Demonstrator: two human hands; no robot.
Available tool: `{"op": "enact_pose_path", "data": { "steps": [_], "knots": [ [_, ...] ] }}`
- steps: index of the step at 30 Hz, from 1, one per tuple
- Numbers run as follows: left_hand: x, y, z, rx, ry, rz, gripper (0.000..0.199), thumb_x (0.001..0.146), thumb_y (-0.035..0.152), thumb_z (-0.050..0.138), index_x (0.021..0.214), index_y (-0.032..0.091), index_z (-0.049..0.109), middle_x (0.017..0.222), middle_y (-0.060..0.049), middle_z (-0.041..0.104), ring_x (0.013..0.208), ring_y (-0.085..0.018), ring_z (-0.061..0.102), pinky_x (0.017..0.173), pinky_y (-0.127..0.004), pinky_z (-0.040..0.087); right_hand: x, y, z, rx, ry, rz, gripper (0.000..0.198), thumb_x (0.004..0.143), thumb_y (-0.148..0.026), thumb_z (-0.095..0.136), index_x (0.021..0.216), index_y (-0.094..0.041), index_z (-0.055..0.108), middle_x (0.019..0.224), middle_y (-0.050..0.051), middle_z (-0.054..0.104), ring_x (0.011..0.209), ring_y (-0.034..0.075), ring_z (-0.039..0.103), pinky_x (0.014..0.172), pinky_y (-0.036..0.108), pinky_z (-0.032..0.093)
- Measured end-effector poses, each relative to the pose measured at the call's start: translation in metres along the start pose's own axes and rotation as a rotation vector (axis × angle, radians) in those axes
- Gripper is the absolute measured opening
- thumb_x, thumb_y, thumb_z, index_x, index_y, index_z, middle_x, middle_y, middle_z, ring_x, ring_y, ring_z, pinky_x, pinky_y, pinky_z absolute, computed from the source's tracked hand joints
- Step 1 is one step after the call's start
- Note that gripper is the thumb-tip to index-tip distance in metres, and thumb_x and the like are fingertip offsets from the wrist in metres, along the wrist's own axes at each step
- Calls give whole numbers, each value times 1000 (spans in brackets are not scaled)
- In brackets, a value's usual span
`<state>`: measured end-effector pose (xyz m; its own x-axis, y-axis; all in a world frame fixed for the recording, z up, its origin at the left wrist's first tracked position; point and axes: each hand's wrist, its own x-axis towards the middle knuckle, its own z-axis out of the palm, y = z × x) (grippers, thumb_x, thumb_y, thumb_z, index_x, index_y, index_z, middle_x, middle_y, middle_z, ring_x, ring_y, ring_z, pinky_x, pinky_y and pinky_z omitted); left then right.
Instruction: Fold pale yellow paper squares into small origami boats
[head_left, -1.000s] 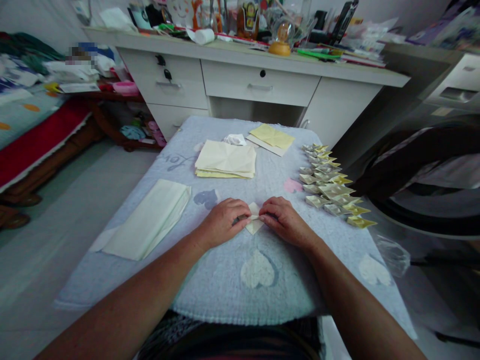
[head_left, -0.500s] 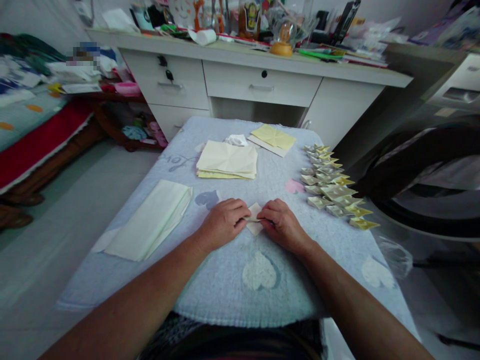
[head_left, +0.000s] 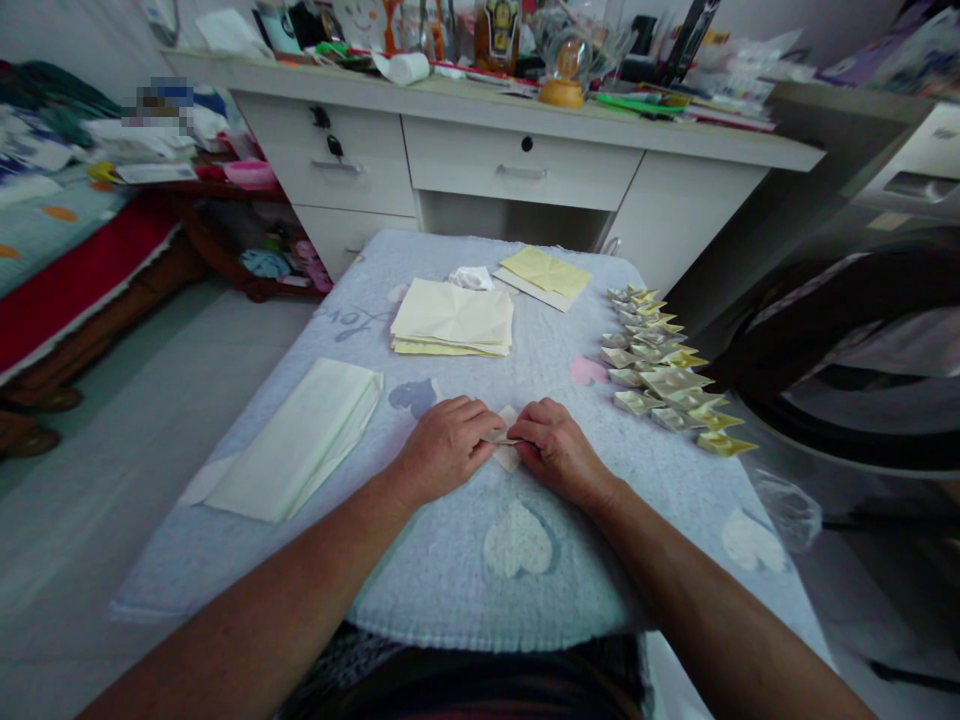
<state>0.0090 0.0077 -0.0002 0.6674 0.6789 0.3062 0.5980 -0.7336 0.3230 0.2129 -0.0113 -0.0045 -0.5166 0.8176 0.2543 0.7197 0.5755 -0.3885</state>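
Observation:
A small piece of folded cream paper (head_left: 507, 457) lies between my hands over the cloth-covered table (head_left: 450, 560). My left hand (head_left: 448, 447) pinches its left side, fingers closed. On its right side, my right hand (head_left: 559, 447) grips it with thumb and fingertips. A raised fold runs between the two sets of fingertips, and paper corners show above and below; the fingers hide the rest. To the right stand rows of small folded paper boats (head_left: 660, 370), cream and yellow. Beyond my hands sits a stack of creased cream and yellow sheets (head_left: 454, 315).
A folded pale green-white paper bundle (head_left: 300, 440) lies left of my left arm. Farther back are a crumpled white tissue (head_left: 472, 278) and more yellow paper (head_left: 546, 270). A cluttered white desk (head_left: 525, 170) stands behind the table, with a washing machine (head_left: 915, 200) at right.
My right hand has shifted slightly left, bringing the fingertips of both hands closer together over the folded paper. Less of the paper shows between them.

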Motion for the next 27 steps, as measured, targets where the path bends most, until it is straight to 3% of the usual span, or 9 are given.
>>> {"op": "enact_pose_path", "data": {
  "steps": [5, 11, 21, 27],
  "knots": [
    [2, -4, 6, -122, -18, -12, 12, 91, 20, 54, 85, 18, 64, 81, -3, 63, 81, -17, 56, 74, -30, 43, 0, 2, 0, 72, 8, 15, 13, 89, -15, 57, 86, -18, 69, 84, 4, 61, 84, 18, 52, 78, 32, 38],
    [7, -5, 6, -206, -23, -122, 11, 90, 20, 57, 82, 17, 64, 78, -2, 61, 79, -17, 57, 71, -28, 42, 1, 6, -6, 131, 23, 167, 6, 85, -14, 62, 84, -17, 67, 85, 4, 60, 84, 18, 52, 77, 31, 38],
    [11, -5, 8, -201, -53, -161, 11, 90, 20, 57, 81, 17, 63, 76, -2, 59, 79, -17, 55, 72, -29, 41, 2, 6, -9, 119, -43, 253, 12, 89, -19, 58, 82, -18, 68, 84, 3, 62, 84, 18, 50, 82, 32, 34],
    [9, -6, 8, -131, -10, -238, 18, 87, 28, 60, 73, 18, 61, 79, -3, 58, 83, -19, 54, 77, -32, 41, 3, 5, -9, 49, -33, 398, 13, 88, -28, 62, 81, -19, 70, 93, 5, 61, 94, 21, 48, 84, 34, 31]
  ]
}}
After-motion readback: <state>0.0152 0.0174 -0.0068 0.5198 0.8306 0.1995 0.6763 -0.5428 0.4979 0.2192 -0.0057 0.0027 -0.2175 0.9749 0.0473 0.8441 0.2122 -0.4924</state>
